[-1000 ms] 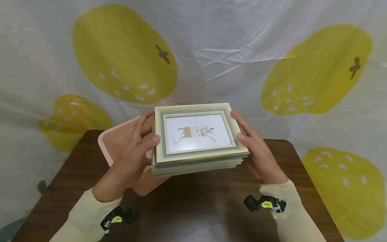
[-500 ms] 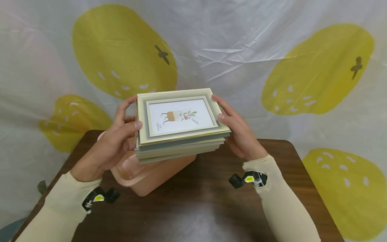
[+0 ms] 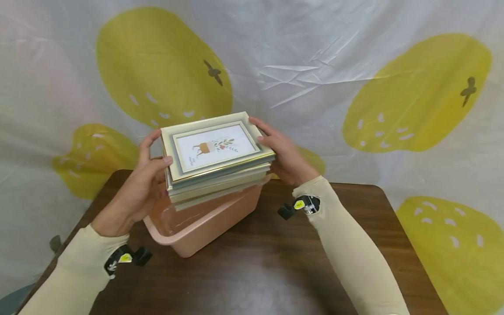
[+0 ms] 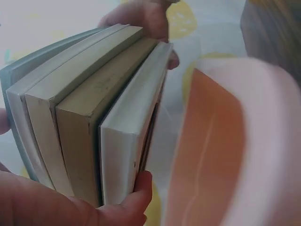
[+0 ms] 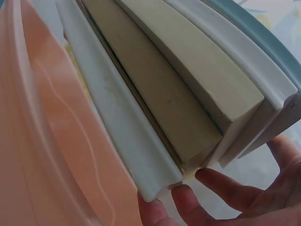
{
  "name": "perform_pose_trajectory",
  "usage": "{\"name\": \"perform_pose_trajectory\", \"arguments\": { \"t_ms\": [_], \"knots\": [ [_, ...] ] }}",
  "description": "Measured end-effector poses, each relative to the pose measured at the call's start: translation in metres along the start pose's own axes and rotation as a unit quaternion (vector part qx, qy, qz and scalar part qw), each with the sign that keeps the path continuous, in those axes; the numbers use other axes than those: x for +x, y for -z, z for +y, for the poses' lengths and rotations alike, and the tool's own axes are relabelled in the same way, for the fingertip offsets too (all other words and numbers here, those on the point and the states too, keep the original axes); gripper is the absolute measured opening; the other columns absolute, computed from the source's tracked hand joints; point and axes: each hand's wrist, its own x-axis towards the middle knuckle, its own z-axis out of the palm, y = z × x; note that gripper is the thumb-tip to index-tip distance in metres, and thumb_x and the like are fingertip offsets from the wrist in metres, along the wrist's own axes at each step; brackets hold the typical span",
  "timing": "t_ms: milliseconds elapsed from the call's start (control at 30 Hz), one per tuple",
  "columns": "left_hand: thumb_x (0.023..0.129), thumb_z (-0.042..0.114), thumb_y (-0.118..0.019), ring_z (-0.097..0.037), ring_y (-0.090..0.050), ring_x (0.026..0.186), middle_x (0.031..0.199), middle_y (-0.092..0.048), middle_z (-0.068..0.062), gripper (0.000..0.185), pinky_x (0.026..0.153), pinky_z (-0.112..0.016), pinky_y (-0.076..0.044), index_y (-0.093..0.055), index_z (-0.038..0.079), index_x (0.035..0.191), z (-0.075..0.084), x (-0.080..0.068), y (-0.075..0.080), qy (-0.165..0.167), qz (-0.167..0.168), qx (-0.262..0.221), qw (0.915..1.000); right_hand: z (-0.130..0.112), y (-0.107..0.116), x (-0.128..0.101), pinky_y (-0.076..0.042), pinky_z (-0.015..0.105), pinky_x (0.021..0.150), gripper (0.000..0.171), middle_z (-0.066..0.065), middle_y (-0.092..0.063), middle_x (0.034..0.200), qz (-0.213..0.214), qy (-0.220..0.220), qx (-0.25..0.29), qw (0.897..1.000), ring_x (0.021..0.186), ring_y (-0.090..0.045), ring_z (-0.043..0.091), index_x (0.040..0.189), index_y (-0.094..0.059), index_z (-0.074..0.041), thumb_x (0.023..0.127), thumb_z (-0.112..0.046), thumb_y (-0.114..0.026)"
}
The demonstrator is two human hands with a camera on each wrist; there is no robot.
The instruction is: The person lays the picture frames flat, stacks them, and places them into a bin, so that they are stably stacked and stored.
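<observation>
Both hands hold a stack of several picture frames (image 3: 216,188), raised over a pink plastic basin (image 3: 224,225). The top frame (image 3: 169,151) is cream and grey-blue, around a print of a plant in an orange pot. My left hand (image 3: 143,186) grips the stack's left end, thumb on the top frame. At the other end my right hand (image 3: 289,157) grips it, its thumb near the top frame's edge. Fingertips support the bottom white frame (image 5: 117,113) in the right wrist view. The left wrist view shows the frames' side edges (image 4: 84,113) in white, cream and tan.
The basin stands on a dark brown wooden table (image 3: 252,271), its far part hidden behind the stack. A pale curtain (image 3: 283,57) with large yellow fruit prints hangs behind the table. A black wrist camera (image 3: 301,205) is strapped to each sleeve.
Both hands have carried the stack left and slightly up, from partly beside the basin to over it. The stack has also turned, its right end swinging away.
</observation>
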Motion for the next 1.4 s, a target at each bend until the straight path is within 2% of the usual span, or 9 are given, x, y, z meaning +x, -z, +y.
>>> {"name": "perform_pose_trajectory", "arguments": {
  "t_ms": [133, 333, 567, 667, 800, 933, 1033, 1233, 1400],
  "knots": [
    [0.111, 0.021, -0.046, -0.013, -0.077, 0.085, 0.107, -0.077, 0.004, 0.058, 0.068, -0.032, -0.061, -0.014, 0.045, 0.152, -0.008, 0.002, 0.009, -0.002, 0.019, -0.021, 0.9996, 0.005, -0.003, 0.018, -0.057, 0.037, 0.089, 0.064, 0.011, -0.043, 0.159, -0.002, -0.02, -0.006, 1.0, 0.117, -0.06, 0.022, 0.166, -0.033, -0.035, 0.105, -0.025, -0.048],
    [0.108, 0.022, -0.049, -0.014, -0.076, 0.082, 0.102, -0.078, 0.005, 0.055, 0.067, -0.031, -0.057, -0.019, 0.049, 0.146, -0.021, 0.006, 0.018, 0.025, 0.068, -0.04, 0.9966, 0.022, -0.006, 0.043, -0.059, 0.037, 0.078, 0.064, 0.013, -0.051, 0.148, 0.002, -0.056, 0.011, 0.998, 0.099, -0.066, 0.022, 0.164, -0.037, -0.039, 0.103, -0.024, -0.049],
    [0.105, 0.019, -0.05, -0.014, -0.073, 0.091, 0.123, -0.06, 0.005, 0.056, 0.077, -0.035, -0.058, -0.023, 0.051, 0.143, -0.035, 0.008, 0.022, 0.065, 0.124, -0.076, 0.9872, 0.047, -0.006, 0.059, -0.054, 0.037, 0.09, 0.068, 0.006, -0.044, 0.158, 0.0, -0.085, -0.034, 0.996, 0.115, -0.058, 0.023, 0.162, -0.04, -0.043, 0.099, -0.021, -0.051],
    [0.104, 0.018, -0.048, -0.014, -0.072, 0.094, 0.131, -0.049, 0.002, 0.057, 0.083, -0.036, -0.057, -0.022, 0.051, 0.142, -0.039, 0.008, 0.022, 0.082, 0.139, -0.082, 0.9835, 0.056, -0.006, 0.064, -0.052, 0.042, 0.094, 0.071, 0.006, -0.041, 0.163, -0.006, -0.103, -0.025, 0.994, 0.122, -0.054, 0.027, 0.16, -0.042, -0.044, 0.095, -0.018, -0.054],
    [0.102, 0.014, -0.046, -0.015, -0.067, 0.106, 0.136, -0.042, 0.002, 0.057, 0.093, -0.036, -0.053, -0.018, 0.048, 0.139, -0.043, 0.011, 0.022, 0.088, 0.153, -0.097, 0.9795, 0.063, -0.005, 0.07, -0.053, 0.044, 0.091, 0.073, 0.0, -0.033, 0.168, -0.008, -0.129, 0.016, 0.991, 0.124, -0.052, 0.03, 0.158, -0.044, -0.04, 0.092, -0.011, -0.057],
    [0.098, 0.006, -0.045, -0.019, -0.057, 0.12, 0.14, -0.04, 0.003, 0.057, 0.098, -0.03, -0.052, -0.019, 0.042, 0.135, -0.048, 0.02, 0.018, 0.087, 0.174, -0.125, 0.9729, 0.068, -0.002, 0.077, -0.052, 0.039, 0.087, 0.073, -0.012, -0.022, 0.173, -0.007, -0.135, 0.009, 0.991, 0.123, -0.05, 0.028, 0.155, -0.041, -0.031, 0.088, -0.005, -0.053],
    [0.094, 0.001, -0.045, -0.021, -0.053, 0.123, 0.146, -0.033, 0.001, 0.057, 0.095, -0.027, -0.055, -0.023, 0.039, 0.131, -0.053, 0.03, 0.015, 0.093, 0.201, -0.131, 0.9664, 0.071, 0.001, 0.082, -0.05, 0.037, 0.082, 0.073, -0.007, -0.025, 0.17, -0.005, -0.146, -0.008, 0.989, 0.116, -0.05, 0.028, 0.154, -0.039, -0.027, 0.086, -0.003, -0.049],
    [0.086, -0.001, -0.053, -0.021, -0.057, 0.113, 0.157, -0.019, -0.007, 0.068, 0.085, -0.023, -0.057, -0.023, 0.031, 0.138, -0.061, 0.045, 0.007, 0.109, 0.261, -0.064, 0.957, 0.076, 0.003, 0.089, -0.048, 0.031, 0.079, 0.077, 0.008, -0.037, 0.155, 0.001, -0.157, -0.036, 0.987, 0.107, -0.05, 0.025, 0.156, -0.036, -0.025, 0.083, -0.002, -0.045],
    [0.083, 0.002, -0.057, -0.023, -0.056, 0.108, 0.157, -0.022, -0.017, 0.088, 0.082, -0.02, -0.055, -0.008, 0.028, 0.151, -0.066, 0.049, 0.002, 0.145, 0.261, 0.01, 0.9544, 0.077, 0.005, 0.089, -0.047, 0.038, 0.079, 0.078, 0.005, -0.036, 0.156, -0.003, -0.166, -0.055, 0.985, 0.107, -0.049, 0.028, 0.157, -0.036, -0.031, 0.085, -0.001, -0.044]
  ]
}}
